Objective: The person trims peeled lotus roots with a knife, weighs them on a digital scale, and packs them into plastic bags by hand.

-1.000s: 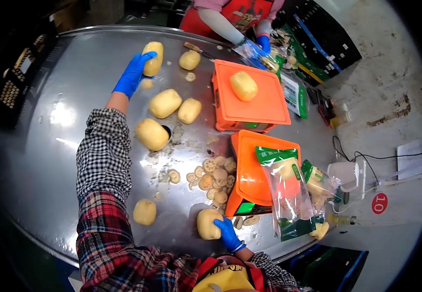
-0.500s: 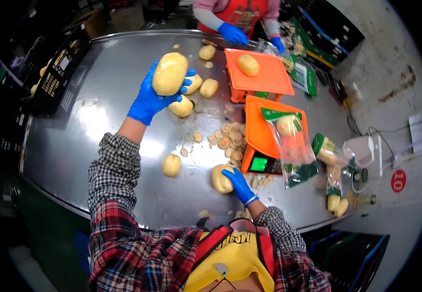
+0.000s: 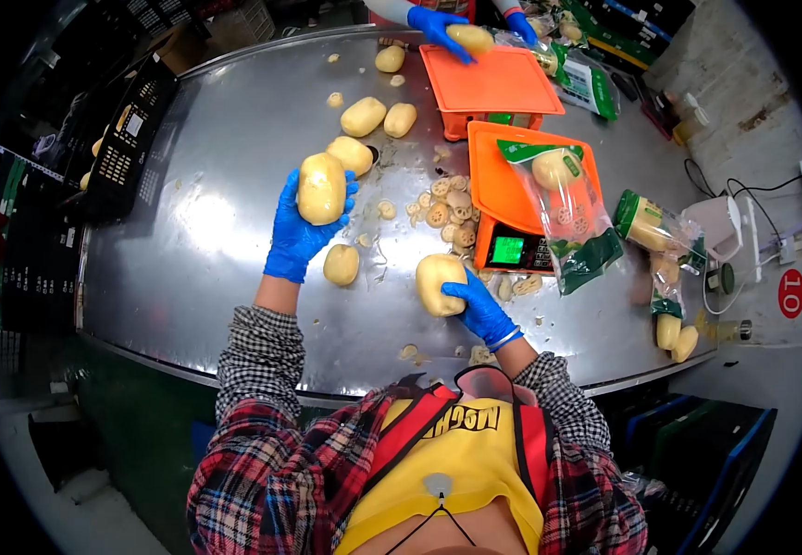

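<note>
My left hand, in a blue glove, is closed round a peeled lotus root section held above the steel table. Nearer my body, my right hand, also gloved, grips another lotus root section by its right side. Between my hands a loose lotus root section lies on the table. Several more, among them one lotus root section, lie beyond my left hand. Lotus root slices are heaped beside the near orange scale, which carries a clear and green bag with a lotus root section inside.
A second orange scale stands farther back. A co-worker's blue-gloved hand holds a lotus root section over it. At the left edge is a black crate. Filled bags and cables lie on the right.
My left hand has drawn its lotus root section back and lower, towards me. The right hand's piece appears lifted slightly. The co-worker has picked the lotus root section off the far scale.
</note>
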The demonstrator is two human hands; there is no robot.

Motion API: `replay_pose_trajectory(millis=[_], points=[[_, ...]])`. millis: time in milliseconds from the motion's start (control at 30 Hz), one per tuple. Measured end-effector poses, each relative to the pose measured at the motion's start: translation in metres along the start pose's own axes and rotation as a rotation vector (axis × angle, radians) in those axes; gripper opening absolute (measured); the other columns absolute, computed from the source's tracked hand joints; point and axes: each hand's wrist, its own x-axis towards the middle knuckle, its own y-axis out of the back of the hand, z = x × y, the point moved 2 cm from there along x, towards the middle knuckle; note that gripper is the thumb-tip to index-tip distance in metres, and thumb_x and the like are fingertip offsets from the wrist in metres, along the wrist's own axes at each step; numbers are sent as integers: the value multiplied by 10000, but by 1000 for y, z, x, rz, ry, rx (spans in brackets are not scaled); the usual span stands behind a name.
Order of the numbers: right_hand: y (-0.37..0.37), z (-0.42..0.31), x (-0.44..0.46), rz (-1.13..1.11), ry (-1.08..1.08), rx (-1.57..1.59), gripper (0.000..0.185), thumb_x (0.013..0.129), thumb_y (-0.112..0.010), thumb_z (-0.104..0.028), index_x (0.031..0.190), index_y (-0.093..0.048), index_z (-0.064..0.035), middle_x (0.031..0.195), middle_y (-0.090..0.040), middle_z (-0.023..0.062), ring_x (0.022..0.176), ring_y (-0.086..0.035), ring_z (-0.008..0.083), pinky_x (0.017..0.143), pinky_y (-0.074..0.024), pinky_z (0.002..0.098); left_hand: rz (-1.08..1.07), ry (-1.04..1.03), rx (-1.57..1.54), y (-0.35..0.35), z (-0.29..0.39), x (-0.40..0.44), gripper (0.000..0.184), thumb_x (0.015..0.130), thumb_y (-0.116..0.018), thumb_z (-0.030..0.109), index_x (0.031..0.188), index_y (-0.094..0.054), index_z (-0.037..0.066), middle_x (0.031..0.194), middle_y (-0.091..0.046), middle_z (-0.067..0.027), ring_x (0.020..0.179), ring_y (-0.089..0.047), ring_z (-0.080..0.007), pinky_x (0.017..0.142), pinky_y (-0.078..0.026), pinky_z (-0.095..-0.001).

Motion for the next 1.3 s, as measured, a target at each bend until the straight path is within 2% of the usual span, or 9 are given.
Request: replay_pose_trajectory(millis=[433,600,767,800,867,1000,1200,1267,1300], points=[[24,37,14,143,-43,-696,642,727,-798,-305,1207,-541,36,1084,-633,122,967,-609,180,858,-493,307,156,-13,312,26,-50,-37,613,905,-536,384,1355,-390,-6,1216,-564,-205,979,-633,-278,710,-564,-352],[33,29,17,82,76,-923,653,779,-741,-357,1261,-533,31,1134,-640,177,1045,-615,222,917,-468,327,620,-283,878,63,-7,-40,510,836,-692,225,1261,-518,2,1090,-624,-102,923,-634,-183,768,-533,-311],[7,-13,24,-15,28,-1519,623,773,-681,-472,1258,-570,-96,1126,-636,173,1001,-620,320,856,-487,387,1039,-697,1564,163,38,-25,884,695,-801,393,1372,-388,3,1238,-535,-193,1110,-554,-309,922,-466,-399],[7,-15,32,-67,191,-1637,560,788,-669,-451,1221,-593,-103,1083,-648,160,979,-623,318,835,-492,389,1086,-677,1683,163,46,-20,887,691,-800,385,1379,-382,14,1204,-542,-195,1085,-556,-323,903,-471,-408],[-35,-50,53,-121,50,-1710,519,805,-652,-437,1186,-609,-87,1074,-647,158,990,-618,316,836,-492,397,1179,-618,1911,153,65,-14,895,683,-799,369,1393,-370,36,1136,-555,-198,1036,-562,-351,865,-481,-426],[-83,-93,145,-81,507,-1502,521,801,-710,-342,1204,-582,-38,1097,-634,178,1013,-616,321,862,-485,385,1188,-379,2036,140,87,3,939,678,-785,287,1444,-289,66,1130,-543,-188,1009,-544,-356,857,-468,-435],[-80,-138,345,58,503,-1253,517,806,-719,-256,1188,-557,52,1105,-628,215,1002,-620,299,872,-482,361,1004,-674,2035,163,94,2,962,692,-766,241,1476,-232,83,1190,-518,-201,1025,-526,-367,889,-445,-430],[-71,-152,391,135,638,-1530,516,795,-729,-252,1167,-565,66,1047,-643,197,969,-625,286,864,-485,357,979,-712,2022,167,94,-3,936,707,-754,224,1476,-238,84,1215,-513,-208,1024,-527,-373,902,-438,-426],[-90,-148,389,85,450,-1300,536,777,-746,-249,1174,-558,58,1053,-629,194,981,-612,291,870,-483,367,989,-661,2017,168,94,-3,939,706,-756,226,1477,-238,90,1210,-516,-207,1017,-531,-374,900,-441,-426]])
